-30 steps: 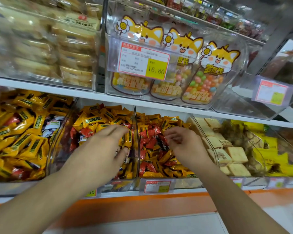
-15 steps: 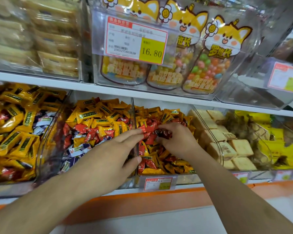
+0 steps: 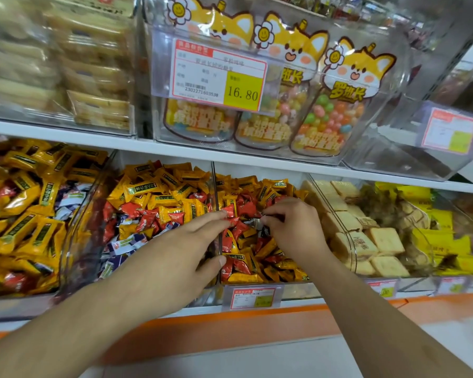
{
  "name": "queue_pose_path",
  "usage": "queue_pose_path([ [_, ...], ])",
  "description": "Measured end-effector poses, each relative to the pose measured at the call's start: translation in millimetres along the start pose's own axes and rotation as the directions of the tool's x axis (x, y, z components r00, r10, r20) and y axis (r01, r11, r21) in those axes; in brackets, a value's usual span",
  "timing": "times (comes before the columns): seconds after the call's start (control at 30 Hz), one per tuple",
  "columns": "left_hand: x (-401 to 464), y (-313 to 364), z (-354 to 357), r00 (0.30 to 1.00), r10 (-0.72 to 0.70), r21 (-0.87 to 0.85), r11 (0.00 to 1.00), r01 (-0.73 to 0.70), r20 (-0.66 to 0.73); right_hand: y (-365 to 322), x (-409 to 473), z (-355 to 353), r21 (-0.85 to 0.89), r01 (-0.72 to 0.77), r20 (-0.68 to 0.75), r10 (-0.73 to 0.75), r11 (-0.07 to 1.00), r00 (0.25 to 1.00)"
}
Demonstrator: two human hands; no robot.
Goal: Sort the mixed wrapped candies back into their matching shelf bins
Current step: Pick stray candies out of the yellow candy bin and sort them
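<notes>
L→R, lower shelf: far-left bin [image 3: 22, 214] was mostly yellow w/ some red + blue/white strays. Next bin [image 3: 159, 211] was yellow, red, blue/white mixed, the worst of the lot. Clear divider [image 3: 215, 214] separated it from the centre bin [image 3: 260, 257], red + yellow mix. Biscuit bin [image 3: 366, 241] sat to the right.

Left hand [image 3: 175, 249] reached across the divider, fingers [image 3: 216, 215] nearly straight, tips touching a red candy [image 3: 231, 214] at the top of the centre pile. Not a firm hold AFAICT, more a touch. Right hand [image 3: 292, 227] was in the centre bin, fingers curled and pinching something small and dark [image 3: 260, 217]. Can't tell which wrapper, partly hidden.

Risks, my read:
- Loose contact on the red one → could slip and drop back into the pile or over the divider into the wrong bin.
- Left forearm crossed the mixed bin's front → could drag pieces out onto the floor.
- Red wrappers looked alike across bins → easy mis-sort w/o checking print.
- Pile heaped at the divider → any dig could spill pieces sideways.
</notes>
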State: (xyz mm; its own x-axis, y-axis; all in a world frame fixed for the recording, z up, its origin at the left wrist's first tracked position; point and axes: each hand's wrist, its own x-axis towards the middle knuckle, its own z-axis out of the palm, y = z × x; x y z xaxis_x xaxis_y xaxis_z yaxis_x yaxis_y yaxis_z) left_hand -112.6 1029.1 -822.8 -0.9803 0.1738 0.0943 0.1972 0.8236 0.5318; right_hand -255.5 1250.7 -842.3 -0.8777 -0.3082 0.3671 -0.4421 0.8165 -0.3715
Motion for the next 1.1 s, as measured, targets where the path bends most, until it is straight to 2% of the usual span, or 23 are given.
queue_pose_path([
  [0.23,-1.2,2.6,-3.0,1.0,-0.002,-0.003,1.0,0.002,0.012,-9.3,-10.6,-24.0,0.026,-0.043,0.011,0.043,0.999,0.999],
  [0.4,-7.3,2.8,-4.2,0.999,0.018,0.016,1.0,-0.017,-0.027,-13.0,-18.2,-32.9,0.029,-0.11,0.039,0.109,0.993,0.993],
  [0.5,-10.0,5.5,-10.0,0.996,0.022,0.0,1.0,-0.022,-0.088,-20.2,-22.8,-45.1,0.145,-0.183,0.035,0.18,0.972,0.983],
  [0.57,-11.2,8.5,-15.0,0.989,-0.012,-0.066,0.998,0.003,-0.145,-35.0,-26.9,-50.3,0.293,-0.212,0.07,0.2,0.932,0.977],
  [0.63,-11.2,10.9,-19.9,0.982,-0.064,-0.203,0.979,0.027,-0.179,-60.3,-35.4,-51.9,0.423,-0.225,0.141,0.182,0.878,0.973],
  [0.73,-13.0,13.0,-27.8,0.98,-0.124,-0.414,0.909,0.048,-0.158,-95.8,-50.8,-46.6,0.541,-0.224,0.196,0.137,0.811,0.971],
  [0.87,-21.6,10.2,-42.0,0.965,-0.198,-0.497,0.863,0.089,-0.17,-121.1,-62.6,-44.2,0.666,-0.294,0.268,0.147,0.686,0.952],
  [0.9,-23.5,7.1,-45.0,0.958,-0.214,-0.486,0.869,0.096,-0.193,-123.3,-63.2,-45.2,0.67,-0.3,0.296,0.125,0.679,0.947],
  [0.97,-27.3,-2.9,-50.9,0.934,-0.235,-0.344,0.929,0.135,-0.268,-121.7,-61.2,-47.6,0.648,-0.277,0.324,0.073,0.71,0.943],
  [1.03,-30.2,-13.5,-55.8,0.918,-0.227,-0.146,0.971,0.189,-0.325,-110.7,-54.4,-50.6,0.592,-0.259,0.29,0.098,0.764,0.952],
  [1.1,-30.9,-23.7,-55.4,0.924,-0.228,-0.019,0.972,0.234,-0.307,-90.7,-46.5,-53.9,0.517,-0.246,0.213,0.155,0.82,0.965],
])
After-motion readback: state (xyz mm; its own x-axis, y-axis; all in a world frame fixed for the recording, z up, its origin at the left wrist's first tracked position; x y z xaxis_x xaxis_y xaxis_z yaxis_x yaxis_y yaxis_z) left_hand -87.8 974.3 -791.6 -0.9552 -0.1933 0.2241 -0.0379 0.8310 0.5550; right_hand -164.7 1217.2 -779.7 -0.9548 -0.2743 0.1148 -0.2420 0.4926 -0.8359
